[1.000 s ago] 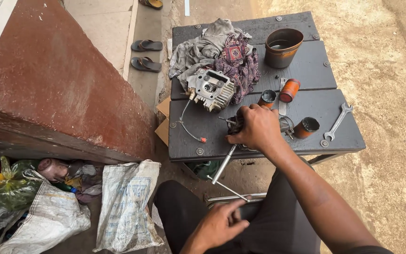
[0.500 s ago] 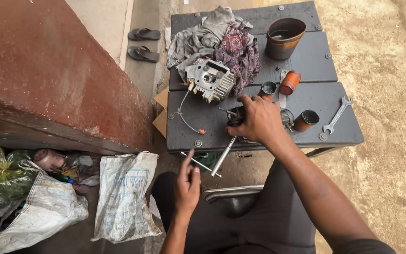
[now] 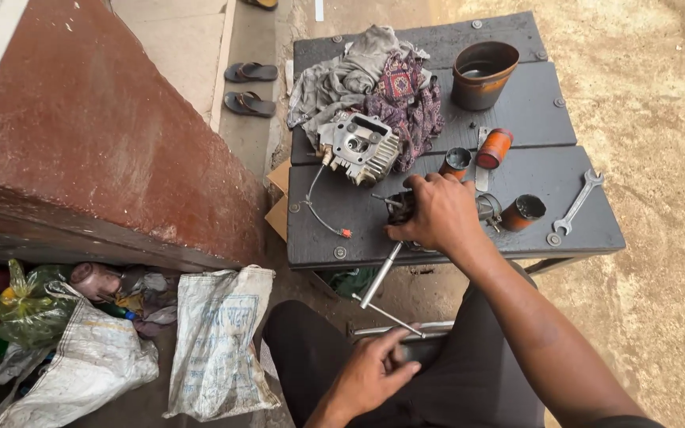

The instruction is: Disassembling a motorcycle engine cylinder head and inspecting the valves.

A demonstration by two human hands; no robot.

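My right hand (image 3: 436, 214) is closed over a small dark metal part (image 3: 400, 208) at the front of the dark wooden table (image 3: 541, 111). A silver rod-shaped tool (image 3: 380, 276) sticks out from under that hand, past the table edge and down toward my lap. My left hand (image 3: 368, 376) rests on my dark trousers, fingers touching a thin metal bar (image 3: 394, 329) lying across my thigh. A grey finned engine cylinder head (image 3: 358, 147) with a trailing wire sits just left of my right hand.
Rags (image 3: 382, 75) are piled at the table's back, beside a rusty round pot (image 3: 481, 73). Several small orange cylinders (image 3: 495, 147) and a spanner (image 3: 579, 201) lie at right. A red-brown wall (image 3: 97, 143), sandals (image 3: 249, 87) and white sacks (image 3: 220, 341) with rubbish are at left.
My left hand moved from its raised spot near the table edge back down to my lap, onto the metal bar. My right hand stayed on the part.
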